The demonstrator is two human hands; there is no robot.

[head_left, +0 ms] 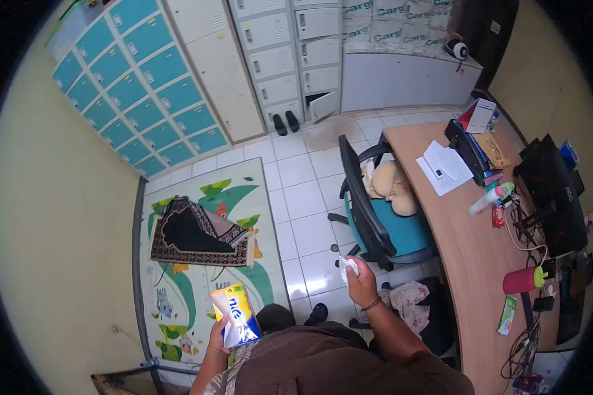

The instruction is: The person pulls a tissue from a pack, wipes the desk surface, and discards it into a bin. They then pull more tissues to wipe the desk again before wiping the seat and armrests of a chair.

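My left hand (220,334) grips a yellow, white and blue tissue pack (238,316) from its lower left side, in front of my body. A white sheet hangs out over the top of the pack. Further right, my right hand (362,287) is closed on a crumpled white tissue (346,268), which sticks out past the thumb and fingers. A dark band circles that wrist. The two hands are well apart, and the right one is nearest to the swivel chair (369,210).
On the right stands a wooden desk (464,243) with a monitor (555,191), a pink bottle (522,282), papers (445,168) and cables. A folded rug (191,230) lies on the patterned floor mat (254,197). Lockers (145,79) line the back, with dark sandals (286,123) below.
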